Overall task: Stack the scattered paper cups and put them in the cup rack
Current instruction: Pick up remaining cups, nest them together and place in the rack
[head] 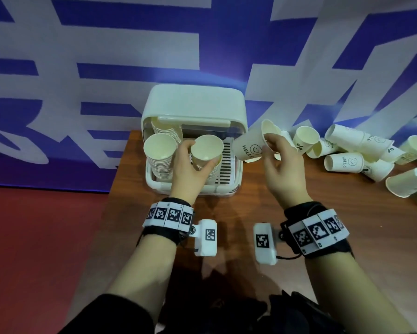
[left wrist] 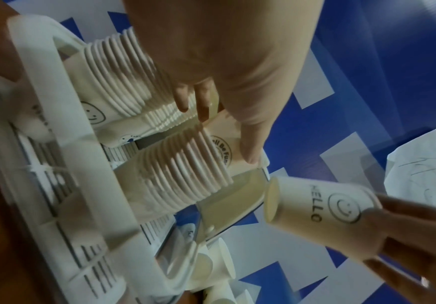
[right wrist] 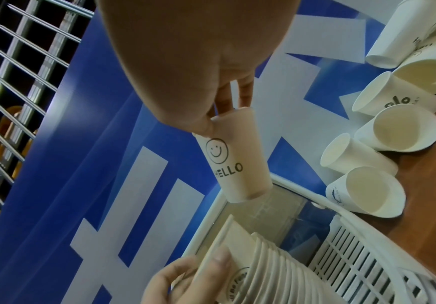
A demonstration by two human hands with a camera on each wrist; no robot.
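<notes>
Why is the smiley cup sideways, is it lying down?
Tipped, not lying down. The right hand pinches the HELLO cup in the air, bottom end toward the rack.

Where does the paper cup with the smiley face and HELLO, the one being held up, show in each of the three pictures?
Head: HELLO cup right of centre, in the right hand.
Left wrist: lower right.
Right wrist: centre, under the fingers.
Shared landmark: the white cup rack.

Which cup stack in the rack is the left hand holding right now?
The right-hand stack, nearer the loose cups. The left hand grips its top cup; the stack at the rack's left edge stands untouched.
</notes>
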